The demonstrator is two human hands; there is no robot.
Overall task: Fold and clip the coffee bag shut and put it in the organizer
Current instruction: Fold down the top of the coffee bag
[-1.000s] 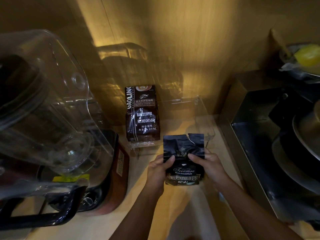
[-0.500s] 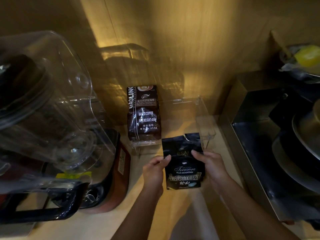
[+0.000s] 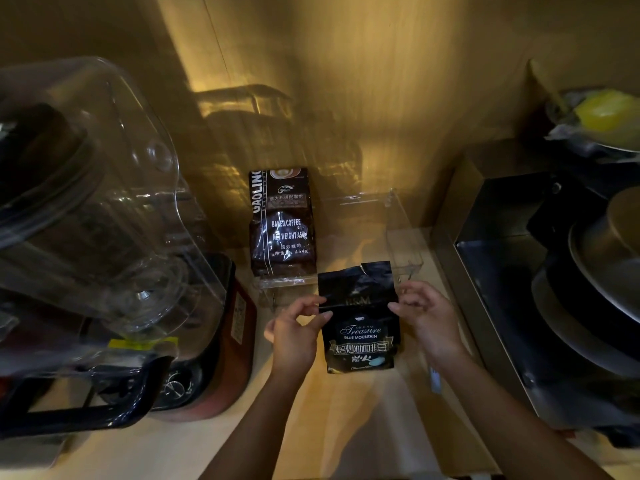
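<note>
The coffee bag (image 3: 360,317) stands upright on the counter (image 3: 346,427), just in front of the clear organizer (image 3: 401,244), its torn top edge unfolded and no clip on it. The left hand (image 3: 294,337) pinches the bag's left edge near the top between thumb and fingers; the right hand (image 3: 427,317) pinches the right edge at about the same height. Both grips are narrow, closed on the foil alone. In my judgement the folding step is just being set up: the hands sit at a likely crease line and the flap above them is still upright. The next move calls for rolling that flap down evenly on both sides while the base stays planted, then fetching a clip; none can be made out in this dim view. A second bag (image 3: 282,223) already stands in the organizer's left part, with open room to its right. Against a second ago, the hands have shifted from clasping the bag's middle to pinching its upper edges, and the bag sits slightly lower and nearer the person. A blender (image 3: 114,237) crowds the left side.
</note>
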